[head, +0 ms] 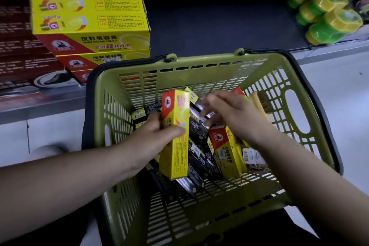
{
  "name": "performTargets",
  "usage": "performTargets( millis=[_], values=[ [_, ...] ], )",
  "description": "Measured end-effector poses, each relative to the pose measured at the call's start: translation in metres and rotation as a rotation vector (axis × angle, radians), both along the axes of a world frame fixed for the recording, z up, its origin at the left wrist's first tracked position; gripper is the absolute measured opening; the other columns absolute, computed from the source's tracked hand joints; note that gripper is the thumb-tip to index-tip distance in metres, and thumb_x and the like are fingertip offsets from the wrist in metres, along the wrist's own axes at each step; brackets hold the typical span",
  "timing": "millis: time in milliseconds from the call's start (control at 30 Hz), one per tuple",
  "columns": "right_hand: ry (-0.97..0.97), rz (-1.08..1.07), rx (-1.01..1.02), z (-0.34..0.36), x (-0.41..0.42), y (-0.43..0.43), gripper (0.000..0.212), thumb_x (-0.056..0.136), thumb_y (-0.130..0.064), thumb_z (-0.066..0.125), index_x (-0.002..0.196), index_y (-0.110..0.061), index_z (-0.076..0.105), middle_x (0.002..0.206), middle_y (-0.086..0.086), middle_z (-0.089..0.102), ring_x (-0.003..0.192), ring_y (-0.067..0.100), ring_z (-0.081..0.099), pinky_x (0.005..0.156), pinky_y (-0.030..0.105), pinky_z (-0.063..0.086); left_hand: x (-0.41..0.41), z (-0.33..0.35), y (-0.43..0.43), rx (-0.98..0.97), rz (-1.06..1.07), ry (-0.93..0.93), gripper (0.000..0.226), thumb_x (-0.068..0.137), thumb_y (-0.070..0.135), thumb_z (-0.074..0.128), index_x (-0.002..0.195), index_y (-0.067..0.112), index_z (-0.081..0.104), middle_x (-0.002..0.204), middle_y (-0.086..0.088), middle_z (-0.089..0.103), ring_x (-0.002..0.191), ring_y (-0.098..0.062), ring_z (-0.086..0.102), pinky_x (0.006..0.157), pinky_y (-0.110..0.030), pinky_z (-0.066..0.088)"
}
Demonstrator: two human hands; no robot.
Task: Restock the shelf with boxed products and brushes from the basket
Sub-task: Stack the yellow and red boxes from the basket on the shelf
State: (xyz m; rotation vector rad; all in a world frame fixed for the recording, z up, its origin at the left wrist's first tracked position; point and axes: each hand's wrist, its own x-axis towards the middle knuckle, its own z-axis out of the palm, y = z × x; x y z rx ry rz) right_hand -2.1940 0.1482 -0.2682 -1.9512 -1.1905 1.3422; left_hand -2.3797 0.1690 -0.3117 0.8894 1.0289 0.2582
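left grip clasps box, right grip splayed

Basket: olive-green slatted plastic, black handles folded down along the rim, standing in front of the shelf.

Contents:
- long black boxes, jumbled
- one yellow-and-red shoe cream box, leaning on end
- wooden brush against the right wall

Held yellow box: near upright above the pile, gripped by the left hand.

Shelf, left side: stacked yellow boxes.
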Motion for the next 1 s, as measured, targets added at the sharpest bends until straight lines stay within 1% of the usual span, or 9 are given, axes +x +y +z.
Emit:
performTargets(
  millis=[133, 200, 333, 533, 633, 733, 800, 933, 1000],
  values=[
    [-0.458, 0.036, 0.002, -0.014, 0.049, -0.012, 0.008, 0.093, -0.020, 0.052, 0.097, -0.021, 0.059, 0.096, -0.004, 0.065, 0.094, 0.019, 0.064, 0.081, 0.040, 0.052, 0.001, 0.002, 0.001, -0.131, 0.068, -0.004, 0.033, 0.070, 0.023, 0.067, 0.102, 0.027, 0.060, 0.113, -0.013, 0.066, 0.107, -0.035, 0.061, 0.098, -0.058, 0.041],
    [-0.636, 0.146, -0.122, -0.024, 0.062, -0.023, 0.023, 0.090, -0.027, 0.056, 0.112, -0.020, 0.055, 0.107, -0.002, 0.063, 0.097, 0.020, 0.060, 0.079, 0.037, 0.051, 0.001, 0.001, 0.000, -0.162, 0.077, -0.003, 0.020, 0.082, 0.017, 0.062, 0.101, 0.025, 0.062, 0.111, -0.014, 0.067, 0.104, -0.034, 0.062, 0.097, -0.056, 0.043],
    [-0.637, 0.295, -0.345, -0.045, 0.058, -0.042, 0.046, 0.084, -0.040, 0.063, 0.122, -0.017, 0.049, 0.112, 0.003, 0.061, 0.093, 0.021, 0.061, 0.080, 0.037, 0.052, 0.001, 0.000, 0.001, -0.155, 0.080, -0.006, 0.019, 0.084, 0.018, 0.058, 0.102, 0.025, 0.062, 0.102, -0.008, 0.071, 0.091, -0.024, 0.067, 0.086, -0.045, 0.052],
    [-0.837, 0.413, -0.265, -0.062, 0.045, -0.046, 0.055, 0.081, -0.039, 0.066, 0.121, -0.011, 0.040, 0.118, 0.009, 0.047, 0.102, 0.028, 0.055, 0.068, 0.029, 0.038, 0.000, 0.001, 0.002, -0.125, 0.034, -0.034, 0.033, 0.069, 0.030, 0.064, 0.102, 0.028, 0.062, 0.094, -0.002, 0.074, 0.083, -0.017, 0.070, 0.067, -0.032, 0.055],
    [-0.824, 0.414, -0.245, -0.060, 0.041, -0.047, 0.052, 0.081, -0.040, 0.067, 0.116, -0.013, 0.039, 0.114, 0.008, 0.049, 0.096, 0.029, 0.057, 0.064, 0.030, 0.040, 0.000, 0.003, 0.002, -0.119, 0.037, -0.026, 0.028, 0.073, 0.028, 0.063, 0.101, 0.028, 0.062, 0.099, -0.003, 0.073, 0.090, -0.019, 0.069, 0.071, -0.034, 0.053],
    [-0.753, 0.357, -0.227, -0.044, 0.044, -0.045, 0.046, 0.079, -0.040, 0.068, 0.106, -0.016, 0.040, 0.106, 0.007, 0.061, 0.089, 0.026, 0.062, 0.071, 0.040, 0.053, 0.000, 0.003, 0.002, -0.103, 0.034, -0.024, 0.046, 0.060, 0.034, 0.063, 0.106, 0.028, 0.062, 0.101, -0.001, 0.072, 0.095, -0.019, 0.066, 0.083, -0.039, 0.051],
    [-0.658, 0.286, -0.197, -0.025, 0.051, -0.039, 0.046, 0.074, -0.048, 0.067, 0.101, -0.020, 0.043, 0.098, 0.003, 0.065, 0.083, 0.021, 0.065, 0.072, 0.041, 0.056, 0.000, 0.003, 0.002, -0.088, 0.035, -0.034, 0.053, 0.058, 0.033, 0.064, 0.111, 0.027, 0.061, 0.099, 0.001, 0.072, 0.093, -0.018, 0.066, 0.081, -0.039, 0.051],
    [-0.359, 0.110, -0.079, 0.006, 0.036, -0.021, 0.048, 0.065, -0.060, 0.061, 0.097, -0.025, 0.050, 0.076, -0.004, 0.070, 0.062, 0.004, 0.065, 0.061, 0.030, 0.055, 0.000, 0.000, 0.001, -0.068, 0.021, -0.044, 0.059, 0.055, 0.035, 0.068, 0.113, 0.031, 0.058, 0.103, 0.002, 0.072, 0.098, -0.018, 0.066, 0.085, -0.039, 0.051],
    [-0.407, 0.157, -0.018, 0.006, 0.017, -0.015, 0.054, 0.066, -0.064, 0.061, 0.100, -0.023, 0.050, 0.071, -0.006, 0.068, 0.059, 0.001, 0.062, 0.054, 0.023, 0.048, -0.001, 0.000, 0.001, -0.066, -0.008, -0.052, 0.068, 0.056, 0.038, 0.074, 0.120, 0.032, 0.053, 0.108, 0.003, 0.071, 0.101, -0.017, 0.066, 0.090, -0.040, 0.049]
  ],
)
